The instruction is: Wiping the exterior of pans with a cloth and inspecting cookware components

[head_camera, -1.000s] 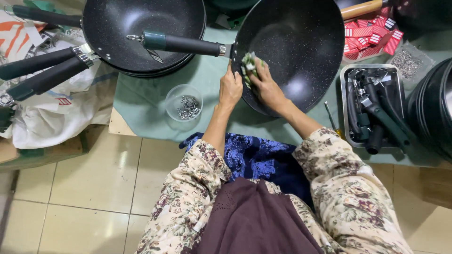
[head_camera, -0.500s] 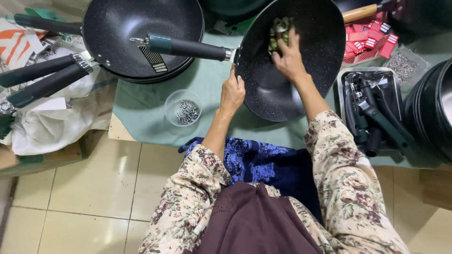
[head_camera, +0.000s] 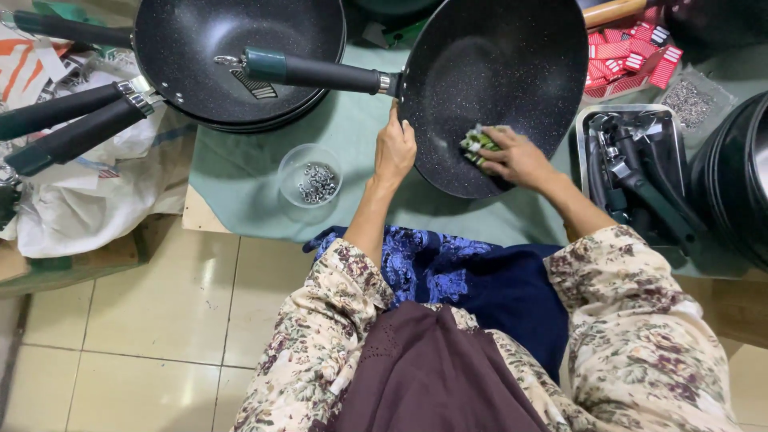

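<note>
Head view, looking down. A worktop (head_camera: pixel 240 172) covered in green cloth carries the things; the person sits at its near edge, in floral sleeves, with a blue cloth (head_camera: pixel 448 268) across the lap. The wok (head_camera: pixel 512 76), black and speckled, lies tilted near the middle of the worktop, its bowl turned towards the person and its dark green handle (head_camera: pixel 312 72) pointing left. Towards the far left corner is a stack of similar pans (head_camera: pixel 240 56), across which that handle reaches; three more handles (head_camera: pixel 68 128) lie at the left edge over a white bag (head_camera: pixel 88 204). At the right edge stands a metal tray (head_camera: pixel 632 172) of black handle parts, with red packets (head_camera: pixel 628 56) beyond it and more black pans (head_camera: pixel 732 180) at the far right. A small clear cup of screws (head_camera: pixel 310 178) sits near the front edge, left of the wok. The left hand (head_camera: pixel 396 152) closes its grip on the wok's near rim, just below the handle joint. The right hand (head_camera: pixel 520 158) is inside the bowl, fingers curled around a green scouring pad (head_camera: pixel 478 144) pressed against the wok's inner surface.
</note>
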